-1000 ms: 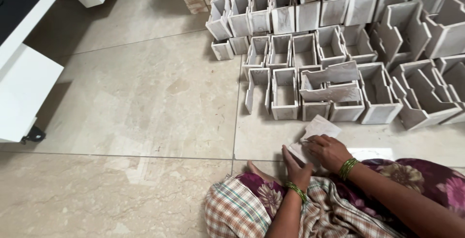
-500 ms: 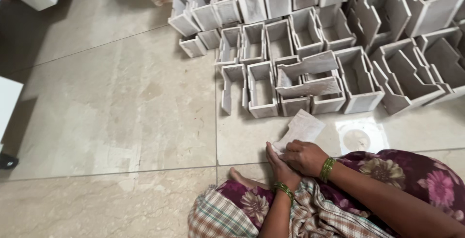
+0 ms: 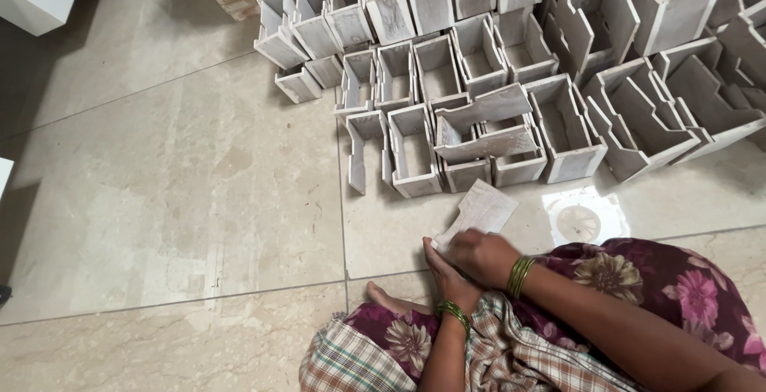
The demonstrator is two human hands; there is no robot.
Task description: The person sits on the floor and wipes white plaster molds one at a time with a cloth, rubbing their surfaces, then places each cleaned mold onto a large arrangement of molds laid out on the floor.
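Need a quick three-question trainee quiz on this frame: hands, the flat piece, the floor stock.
1. True or false: both hands grip the flat pale grey cardboard piece.
2. The open grey cardboard boxes stand: A) stacked on a table, B) in rows on the beige tiled floor, C) in the lap.
3. What is on both wrists?

Key: 1. True: left hand, right hand. 2. B. 3. Green bangles.

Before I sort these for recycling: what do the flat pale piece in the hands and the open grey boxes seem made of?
Flat pale piece: looks like thin matte card or board, pale with grey streaks; cannot tell for sure. Open grey boxes: probably greyboard, dull surface with lighter cut edges. Both hands touch the piece.
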